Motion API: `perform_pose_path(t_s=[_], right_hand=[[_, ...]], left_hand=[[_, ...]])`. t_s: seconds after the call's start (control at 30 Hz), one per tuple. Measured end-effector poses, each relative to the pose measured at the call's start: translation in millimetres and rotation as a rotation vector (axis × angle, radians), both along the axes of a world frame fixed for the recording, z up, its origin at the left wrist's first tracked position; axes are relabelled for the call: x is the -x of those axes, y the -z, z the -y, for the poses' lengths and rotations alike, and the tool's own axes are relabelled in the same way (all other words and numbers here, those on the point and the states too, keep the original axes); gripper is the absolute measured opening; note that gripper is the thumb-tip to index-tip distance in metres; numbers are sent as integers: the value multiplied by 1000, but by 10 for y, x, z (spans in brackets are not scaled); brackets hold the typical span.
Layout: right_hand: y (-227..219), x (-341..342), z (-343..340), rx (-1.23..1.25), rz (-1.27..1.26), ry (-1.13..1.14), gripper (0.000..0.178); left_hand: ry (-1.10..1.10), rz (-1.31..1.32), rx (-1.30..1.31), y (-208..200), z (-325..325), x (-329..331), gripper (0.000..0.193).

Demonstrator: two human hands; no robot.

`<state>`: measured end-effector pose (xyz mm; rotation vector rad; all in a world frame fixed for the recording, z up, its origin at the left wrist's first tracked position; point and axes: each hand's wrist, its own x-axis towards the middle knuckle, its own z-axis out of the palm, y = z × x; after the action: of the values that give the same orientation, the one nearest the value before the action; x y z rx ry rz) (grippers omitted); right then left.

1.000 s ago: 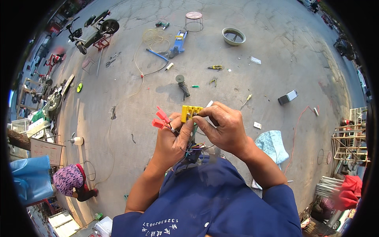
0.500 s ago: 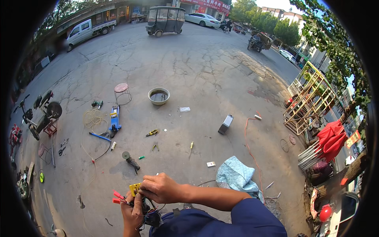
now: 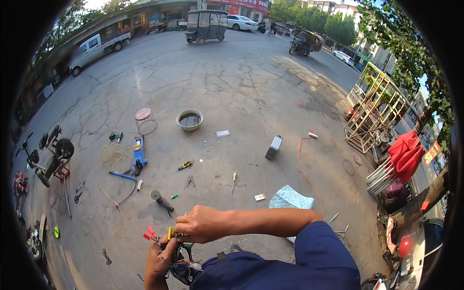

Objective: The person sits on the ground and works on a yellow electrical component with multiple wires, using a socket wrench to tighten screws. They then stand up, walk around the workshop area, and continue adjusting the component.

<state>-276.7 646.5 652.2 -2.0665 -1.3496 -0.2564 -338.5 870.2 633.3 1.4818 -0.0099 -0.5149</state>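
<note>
Low in front of me, my left hand (image 3: 160, 257) is closed on a small yellow plastic piece (image 3: 170, 233). Two red-ended leads (image 3: 151, 234) stick up beside the thumb and fingers. My right hand (image 3: 202, 225) reaches across from the right, its fingers closed on the same yellow piece; the fingertips are partly hidden. Just below both hands is a dark unit with a tangle of thin coloured wires (image 3: 182, 268), close against my dark blue shirt. What exactly the yellow piece is cannot be made out.
On the ground ahead lie a yellow-handled screwdriver (image 3: 234, 182), pliers (image 3: 191, 182), a blue floor jack (image 3: 139, 152) and a grey metal box (image 3: 274, 147). Farther off stand a water basin (image 3: 189, 121) and a stool (image 3: 143, 115). A light blue quilted cloth (image 3: 290, 197) lies by my right arm.
The yellow piece has turned from face-on to nearly edge-on between my hands. My right hand now covers more of it. On the road, a loaded three-wheeler has come closer.
</note>
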Motion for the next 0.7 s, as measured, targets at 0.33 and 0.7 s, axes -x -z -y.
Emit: perform_pose_path(t_s=[0.33,0.7], right_hand=[[89,137,-63,-118,-73,280,28],[216,126,-159,-115,-135,310,20]], left_hand=[[-137,72,104,33,190,25,26],[-222,88,78,179,260,-3,29]])
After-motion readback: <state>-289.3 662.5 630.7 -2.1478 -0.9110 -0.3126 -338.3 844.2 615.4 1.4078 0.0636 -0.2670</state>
